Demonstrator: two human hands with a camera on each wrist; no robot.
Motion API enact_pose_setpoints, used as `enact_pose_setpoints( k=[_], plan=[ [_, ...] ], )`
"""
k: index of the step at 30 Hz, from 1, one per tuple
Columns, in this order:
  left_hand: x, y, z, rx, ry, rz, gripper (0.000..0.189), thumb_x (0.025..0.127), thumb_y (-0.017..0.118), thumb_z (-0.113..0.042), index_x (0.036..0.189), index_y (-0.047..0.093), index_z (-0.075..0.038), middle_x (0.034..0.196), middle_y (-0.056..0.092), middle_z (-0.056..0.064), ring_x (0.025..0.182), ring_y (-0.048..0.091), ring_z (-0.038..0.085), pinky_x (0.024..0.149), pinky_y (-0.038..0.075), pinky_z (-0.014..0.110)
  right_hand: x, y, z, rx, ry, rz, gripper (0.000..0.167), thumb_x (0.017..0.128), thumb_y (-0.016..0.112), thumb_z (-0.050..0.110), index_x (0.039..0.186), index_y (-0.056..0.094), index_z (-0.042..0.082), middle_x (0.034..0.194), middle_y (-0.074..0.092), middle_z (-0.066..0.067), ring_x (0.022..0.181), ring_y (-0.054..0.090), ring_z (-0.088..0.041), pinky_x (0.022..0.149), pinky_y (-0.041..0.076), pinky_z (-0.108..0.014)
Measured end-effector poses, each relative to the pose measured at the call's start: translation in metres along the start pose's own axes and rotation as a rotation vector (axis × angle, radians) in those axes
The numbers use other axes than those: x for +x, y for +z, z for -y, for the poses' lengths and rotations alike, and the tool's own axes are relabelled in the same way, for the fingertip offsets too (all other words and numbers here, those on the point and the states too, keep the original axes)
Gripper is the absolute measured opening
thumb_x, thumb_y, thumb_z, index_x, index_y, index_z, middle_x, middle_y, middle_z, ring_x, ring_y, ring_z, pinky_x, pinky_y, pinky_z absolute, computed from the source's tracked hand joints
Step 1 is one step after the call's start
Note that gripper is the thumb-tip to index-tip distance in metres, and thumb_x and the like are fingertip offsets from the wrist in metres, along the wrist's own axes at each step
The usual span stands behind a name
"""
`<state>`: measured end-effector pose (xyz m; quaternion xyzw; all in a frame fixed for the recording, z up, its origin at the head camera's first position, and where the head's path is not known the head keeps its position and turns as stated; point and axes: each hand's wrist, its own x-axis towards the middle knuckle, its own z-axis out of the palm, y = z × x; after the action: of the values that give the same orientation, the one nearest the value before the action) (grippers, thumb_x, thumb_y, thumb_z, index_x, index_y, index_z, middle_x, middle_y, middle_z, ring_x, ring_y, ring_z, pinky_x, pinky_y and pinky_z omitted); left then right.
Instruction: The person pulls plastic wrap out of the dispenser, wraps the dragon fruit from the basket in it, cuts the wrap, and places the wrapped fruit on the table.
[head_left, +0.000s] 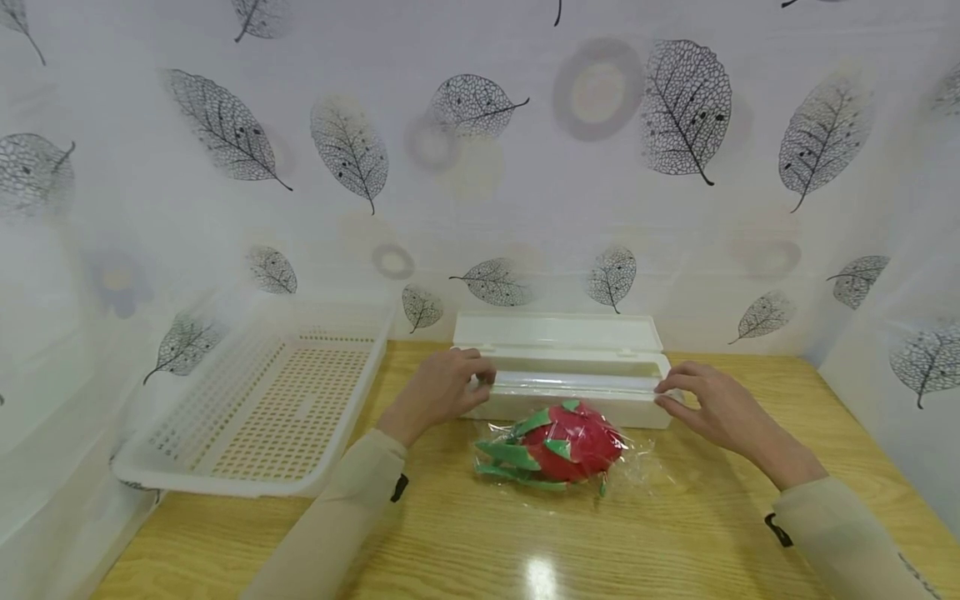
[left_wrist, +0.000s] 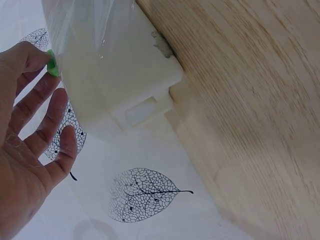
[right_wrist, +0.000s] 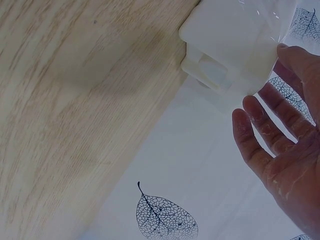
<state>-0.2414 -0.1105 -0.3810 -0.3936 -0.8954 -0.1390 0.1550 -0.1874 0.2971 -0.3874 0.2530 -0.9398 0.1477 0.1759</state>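
Note:
A white cling film box (head_left: 577,408) stands at the back of the table with its lid (head_left: 558,332) raised and a film roll (head_left: 573,381) inside. At the box's left end, my left hand (head_left: 442,387) pinches a small green plastic piece (left_wrist: 52,64) between thumb and index finger. My right hand (head_left: 712,408) is at the right end, its thumb and index finger pinching the clear film (right_wrist: 274,37) at the box's edge; the other fingers are loosely bent. In front of the box lies a red dragon fruit (head_left: 577,442) with green scales, wrapped in clear film.
A white perforated plastic basket (head_left: 330,450) stands on the left side of the wooden table (head_left: 480,542). Behind and at both sides hangs a white curtain (head_left: 525,225) printed with dark leaves, close behind the box.

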Motion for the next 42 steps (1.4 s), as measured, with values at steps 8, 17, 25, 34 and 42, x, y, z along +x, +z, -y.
enact_pose_setpoints(
  k=[8,17,25,34,42],
  plan=[
    [-0.0014,-0.0001,0.0013,0.002,0.005,-0.004,0.007,0.089,0.070,-0.016,0.094,0.073,-0.019,0.083,0.069,-0.005,0.061,0.047,0.004,0.053,0.037,0.015,-0.0001,0.0004,0.0000,-0.002,-0.005,-0.012,0.010,0.084,0.082,0.012,0.092,0.078,0.016,0.099,0.072,-0.005,0.089,0.071,-0.029,0.074,0.058,-0.048],
    [-0.0018,-0.0004,0.0027,0.015,-0.005,0.006,0.007,0.090,0.071,-0.018,0.095,0.074,-0.019,0.084,0.070,-0.005,0.059,0.046,0.003,0.052,0.036,0.014,0.0009,-0.0010,0.0002,0.009,0.019,0.017,0.008,0.086,0.081,0.013,0.093,0.078,0.015,0.101,0.073,-0.008,0.091,0.071,-0.032,0.076,0.058,-0.051],
    [-0.0022,-0.0021,0.0030,0.004,-0.007,0.007,0.007,0.089,0.071,-0.017,0.095,0.074,-0.019,0.084,0.070,-0.005,0.059,0.045,0.002,0.052,0.037,0.014,0.0003,-0.0010,0.0006,0.004,0.020,0.008,0.008,0.085,0.081,0.012,0.092,0.078,0.015,0.101,0.073,-0.008,0.091,0.071,-0.031,0.075,0.058,-0.050],
    [-0.0035,-0.0021,0.0037,-0.001,-0.015,0.009,0.006,0.089,0.070,-0.017,0.095,0.074,-0.019,0.084,0.070,-0.005,0.058,0.044,0.002,0.051,0.036,0.014,0.0000,0.0000,0.0002,0.004,0.007,-0.005,0.009,0.085,0.081,0.012,0.092,0.078,0.015,0.100,0.072,-0.007,0.089,0.071,-0.031,0.074,0.059,-0.049],
    [-0.0047,-0.0016,0.0056,0.006,-0.009,-0.008,0.006,0.088,0.071,-0.017,0.093,0.074,-0.019,0.084,0.070,-0.004,0.057,0.042,0.002,0.050,0.034,0.014,0.0006,0.0015,-0.0005,-0.004,-0.029,-0.037,0.011,0.082,0.083,0.010,0.091,0.078,0.015,0.097,0.072,-0.004,0.085,0.071,-0.027,0.071,0.058,-0.046]
  ],
)
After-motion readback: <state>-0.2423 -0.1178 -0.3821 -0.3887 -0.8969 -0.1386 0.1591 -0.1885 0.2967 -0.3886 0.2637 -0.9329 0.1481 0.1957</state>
